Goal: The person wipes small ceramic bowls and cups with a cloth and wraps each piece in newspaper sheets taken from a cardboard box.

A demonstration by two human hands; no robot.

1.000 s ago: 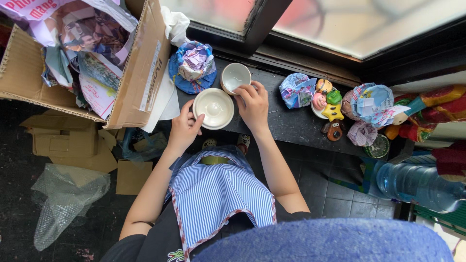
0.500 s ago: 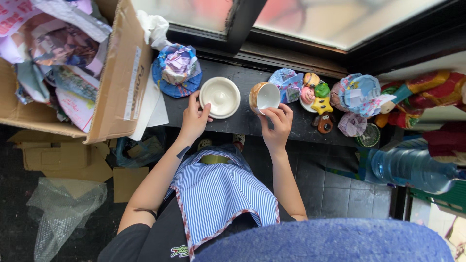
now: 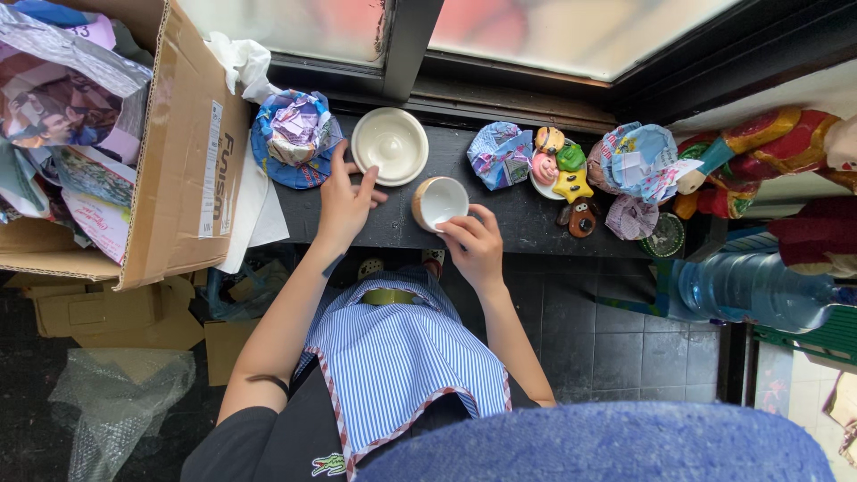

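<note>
From the head view, both forearms reach forward over the dark worktop point(image 3: 393, 228). The left hand point(image 3: 344, 201) lies spread, fingertips touching the rim of the white plate point(image 3: 389, 145). The right hand point(image 3: 473, 250) curls round the small white cup point(image 3: 440, 202), gripping its near side, just beside the plate.

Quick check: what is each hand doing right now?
Left hand: open, fingers spread, fingertips touching the rim of the white dish.
Right hand: closed on the small cup, gripping its near edge.
</note>
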